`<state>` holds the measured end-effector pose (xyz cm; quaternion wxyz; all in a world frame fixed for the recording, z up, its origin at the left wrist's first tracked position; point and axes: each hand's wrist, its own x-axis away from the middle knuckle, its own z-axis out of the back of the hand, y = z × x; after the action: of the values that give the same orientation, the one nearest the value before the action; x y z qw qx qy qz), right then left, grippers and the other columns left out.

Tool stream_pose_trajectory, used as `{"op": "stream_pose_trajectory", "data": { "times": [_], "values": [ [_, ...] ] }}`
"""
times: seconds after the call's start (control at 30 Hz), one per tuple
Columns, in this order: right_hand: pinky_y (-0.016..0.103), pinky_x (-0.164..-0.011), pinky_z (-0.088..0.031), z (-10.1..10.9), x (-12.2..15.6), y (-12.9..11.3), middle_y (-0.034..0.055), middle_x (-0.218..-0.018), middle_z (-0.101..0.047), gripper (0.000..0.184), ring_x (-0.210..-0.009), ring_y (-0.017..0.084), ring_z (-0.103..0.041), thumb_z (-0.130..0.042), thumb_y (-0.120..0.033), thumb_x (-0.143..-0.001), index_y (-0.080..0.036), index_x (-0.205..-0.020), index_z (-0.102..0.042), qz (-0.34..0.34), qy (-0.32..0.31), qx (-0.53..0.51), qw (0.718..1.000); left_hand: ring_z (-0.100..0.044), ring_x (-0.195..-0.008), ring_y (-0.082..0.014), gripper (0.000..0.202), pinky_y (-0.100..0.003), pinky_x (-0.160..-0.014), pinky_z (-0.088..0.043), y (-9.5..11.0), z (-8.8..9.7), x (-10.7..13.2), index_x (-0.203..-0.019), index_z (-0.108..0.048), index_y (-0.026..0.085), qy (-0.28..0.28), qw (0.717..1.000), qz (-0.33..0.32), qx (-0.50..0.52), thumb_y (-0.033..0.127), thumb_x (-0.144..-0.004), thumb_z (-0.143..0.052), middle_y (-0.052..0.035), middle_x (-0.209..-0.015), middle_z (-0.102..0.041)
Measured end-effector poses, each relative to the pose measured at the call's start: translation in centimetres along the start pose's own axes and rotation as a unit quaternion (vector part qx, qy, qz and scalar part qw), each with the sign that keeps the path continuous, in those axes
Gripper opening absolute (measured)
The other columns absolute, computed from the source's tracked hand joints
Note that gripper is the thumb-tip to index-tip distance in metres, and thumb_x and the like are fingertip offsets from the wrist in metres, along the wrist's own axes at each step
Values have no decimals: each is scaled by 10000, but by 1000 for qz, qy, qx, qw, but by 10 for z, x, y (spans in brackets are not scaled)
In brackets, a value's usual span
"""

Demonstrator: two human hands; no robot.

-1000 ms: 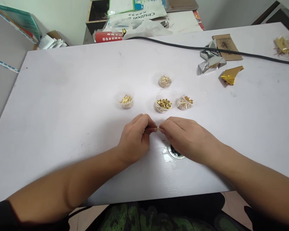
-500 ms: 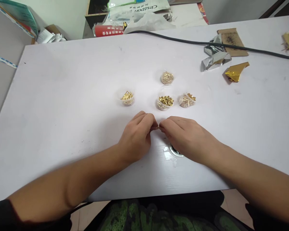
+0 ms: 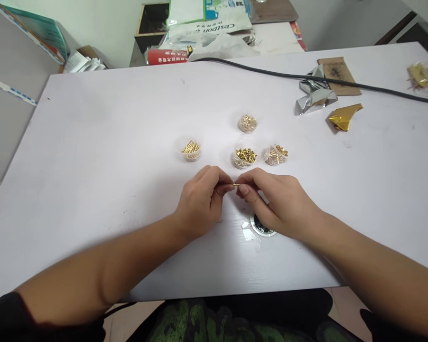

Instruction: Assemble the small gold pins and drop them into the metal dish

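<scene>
My left hand (image 3: 204, 199) and my right hand (image 3: 273, 197) meet above the white table, fingertips almost touching. Between them is a thin gold-coloured metal pin (image 3: 237, 185); my left thumb and forefinger pinch one end. The right fingertips close around its other end, with the right thumb bent below. Just beyond my hands stand small clear cups: one with long gold pins (image 3: 191, 149), one with short gold pieces (image 3: 245, 156), one with mixed gold pieces (image 3: 276, 155) and, farther back, one with fine pale-gold pieces (image 3: 248, 123).
A round black cable-hole cover (image 3: 263, 226) lies under my right wrist. A black cable (image 3: 288, 74) crosses the table's far side. Silver foil (image 3: 316, 100), gold foil (image 3: 345, 118), brown cardboard (image 3: 339, 75) and a plastic bag (image 3: 426, 78) lie at the far right.
My right fingers have shifted, so the thumb now shows and more of the pin is visible between my hands. The camera view has tilted up slightly.
</scene>
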<state>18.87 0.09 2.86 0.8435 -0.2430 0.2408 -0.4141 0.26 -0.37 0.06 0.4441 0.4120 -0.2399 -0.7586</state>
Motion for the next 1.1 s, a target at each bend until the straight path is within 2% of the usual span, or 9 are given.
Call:
{"op": "stream_pose_trajectory", "data": {
  "times": [0.23,0.4,0.6,0.87,1.1],
  "values": [
    [217,-500,-332,0,-1,3,-23,-595,-472,205,-520,90,-422,-419,-163,-930,-166,-743,-504,58,5,-30,998,-572,-655,-95,103,-208,-555,-434,-1,3,0,-812,-518,185,-23,999,18,44,147,-903,-548,8,-734,-636],
    [230,-500,-298,-1,-2,6,-28,-586,-443,194,-514,94,-388,-399,-127,-877,-178,-695,-445,65,-15,-27,997,-570,-674,-107,97,-225,-588,-448,-1,2,0,-815,-519,190,-41,998,8,37,152,-902,-538,2,-752,-639],
    [216,-486,-293,-3,-3,9,-42,-552,-393,166,-490,87,-358,-372,-103,-802,-188,-659,-375,66,-28,-54,996,-555,-673,-107,100,-226,-596,-446,-1,1,0,-811,-516,190,-54,998,-5,44,152,-901,-530,5,-743,-628],
    [205,-460,-271,-5,-4,9,-47,-511,-360,204,-464,75,-335,-374,-127,-800,-191,-613,-322,40,-59,-106,992,-559,-696,-105,101,-220,-622,-452,-2,2,-1,-814,-517,183,-84,993,-6,79,145,-908,-520,8,-745,-614],
    [189,-433,-245,-8,-4,11,-61,-489,-288,254,-439,60,-281,-391,-115,-803,-191,-582,-292,40,-23,-161,986,-519,-661,-111,139,-241,-633,-440,0,3,-2,-809,-532,178,-79,995,-12,58,215,-940,-507,5,-709,-592]
  ]
}}
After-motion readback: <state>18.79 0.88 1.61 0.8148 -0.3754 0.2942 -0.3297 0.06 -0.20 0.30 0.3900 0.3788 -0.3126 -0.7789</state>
